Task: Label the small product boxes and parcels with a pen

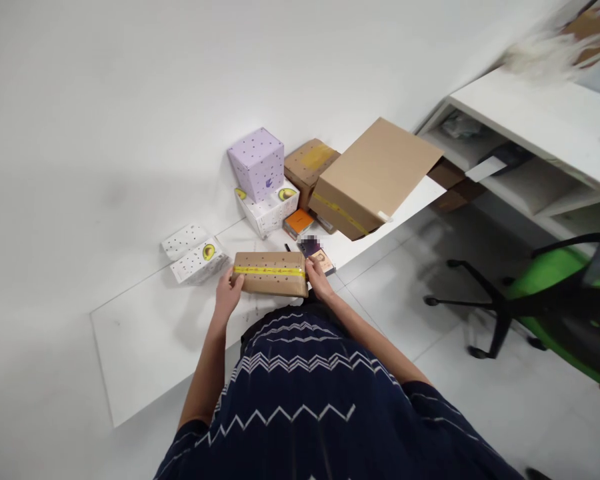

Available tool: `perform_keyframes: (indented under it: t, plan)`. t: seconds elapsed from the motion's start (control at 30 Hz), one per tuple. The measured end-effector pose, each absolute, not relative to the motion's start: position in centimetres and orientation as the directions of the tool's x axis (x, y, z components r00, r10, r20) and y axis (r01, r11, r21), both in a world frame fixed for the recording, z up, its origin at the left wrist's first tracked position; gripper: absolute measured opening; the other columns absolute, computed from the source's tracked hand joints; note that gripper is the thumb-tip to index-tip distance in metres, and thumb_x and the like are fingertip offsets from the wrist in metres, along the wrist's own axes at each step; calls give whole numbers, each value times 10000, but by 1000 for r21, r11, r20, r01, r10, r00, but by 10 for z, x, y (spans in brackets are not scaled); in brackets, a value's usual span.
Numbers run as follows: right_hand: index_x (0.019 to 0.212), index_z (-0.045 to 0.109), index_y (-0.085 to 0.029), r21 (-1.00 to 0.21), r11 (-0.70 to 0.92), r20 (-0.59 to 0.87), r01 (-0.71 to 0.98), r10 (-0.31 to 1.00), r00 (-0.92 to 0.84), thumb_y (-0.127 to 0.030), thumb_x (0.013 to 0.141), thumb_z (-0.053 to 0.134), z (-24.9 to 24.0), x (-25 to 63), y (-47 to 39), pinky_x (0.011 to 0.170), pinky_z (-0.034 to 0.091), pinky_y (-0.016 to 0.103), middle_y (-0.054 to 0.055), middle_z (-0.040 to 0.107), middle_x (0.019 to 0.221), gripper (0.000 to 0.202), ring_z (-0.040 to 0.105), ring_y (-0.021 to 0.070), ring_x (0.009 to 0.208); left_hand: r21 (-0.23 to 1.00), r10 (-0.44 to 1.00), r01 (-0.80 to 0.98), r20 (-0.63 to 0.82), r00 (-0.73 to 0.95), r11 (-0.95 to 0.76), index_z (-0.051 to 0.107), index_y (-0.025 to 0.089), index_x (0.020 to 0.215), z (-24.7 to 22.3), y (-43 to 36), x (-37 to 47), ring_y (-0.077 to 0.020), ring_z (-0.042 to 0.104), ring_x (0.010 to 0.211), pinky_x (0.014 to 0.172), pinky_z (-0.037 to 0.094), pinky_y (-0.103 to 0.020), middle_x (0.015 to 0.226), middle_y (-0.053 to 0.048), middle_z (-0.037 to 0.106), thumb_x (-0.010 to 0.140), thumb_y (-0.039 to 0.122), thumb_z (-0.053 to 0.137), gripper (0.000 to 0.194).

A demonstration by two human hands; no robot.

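Observation:
A brown cardboard box (270, 283) with a yellow tape strip along its top is held level between both hands, close to my body. My left hand (229, 288) grips its left end, thumb on the top. At the right end my right hand (318, 277) holds the box near its corner. Just beyond that hand lie a dark item with a portrait picture (323, 261) and a small orange box (299, 222). To the left, a white box with an avocado print (197, 263) sits on the white table (145, 340).
A purple box (257, 160) stands on another white avocado box (273, 210) by the wall. Behind are a taped brown box (307, 167) and a large carton (375, 173). A white shelf unit (530, 127) and a green chair (560, 287) are at the right.

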State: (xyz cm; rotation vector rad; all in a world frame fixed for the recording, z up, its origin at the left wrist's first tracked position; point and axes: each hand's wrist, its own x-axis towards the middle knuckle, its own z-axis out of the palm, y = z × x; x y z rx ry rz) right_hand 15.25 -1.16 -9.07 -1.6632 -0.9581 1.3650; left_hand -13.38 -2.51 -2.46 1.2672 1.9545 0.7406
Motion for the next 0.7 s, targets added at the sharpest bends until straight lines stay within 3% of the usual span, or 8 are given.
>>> perform_keyframes:
  t: [0.17, 0.3, 0.43, 0.57, 0.7]
  plan:
    - [1129, 662, -210, -879, -278, -344, 387, 932, -110, -515, 1000, 298, -81, 122, -1, 982, 450, 336, 80, 711, 1107, 492, 623, 225, 1094, 690, 884, 554, -353, -305, 466, 490, 169, 1429, -8, -66, -169, -233, 656, 865, 819, 535, -391, 1021, -109, 673, 818, 530, 626, 723]
    - [1181, 654, -214, -818, -237, -366, 524, 917, -156, -349, 1016, 335, -83, 110, 14, 967, 457, 296, 73, 704, 1188, 383, 637, 193, 1100, 645, 842, 542, -406, -354, 539, 355, 180, 1515, -10, -82, -171, -212, 652, 782, 744, 549, -370, 962, -81, 661, 754, 547, 702, 913]
    - [1266, 616, -150, -657, -263, -382, 707, 924, -12, -239, 966, 452, -91, 119, 28, 972, 448, 281, 138, 653, 1258, 352, 637, 211, 1108, 710, 846, 462, -417, -331, 531, 261, 196, 1554, -19, -83, -157, -227, 664, 877, 770, 568, -372, 1106, -129, 653, 760, 538, 709, 974]
    - [1238, 601, -81, -398, -269, -464, 877, 884, 61, -309, 917, 592, -103, 132, 35, 912, 461, 319, 220, 629, 1247, 394, 641, 287, 1097, 769, 857, 394, -386, -342, 504, 190, 194, 1576, -22, -79, -148, -258, 659, 1011, 857, 568, -405, 1245, -169, 612, 754, 505, 731, 1032]
    - [1224, 577, -50, -335, -265, -566, 904, 824, 31, -297, 934, 565, -114, 136, 34, 827, 469, 303, 237, 682, 1153, 382, 663, 290, 1062, 789, 862, 366, -391, -322, 494, 173, 200, 1581, -24, -78, -147, -278, 649, 1075, 904, 559, -437, 1286, -177, 597, 761, 489, 731, 1032]
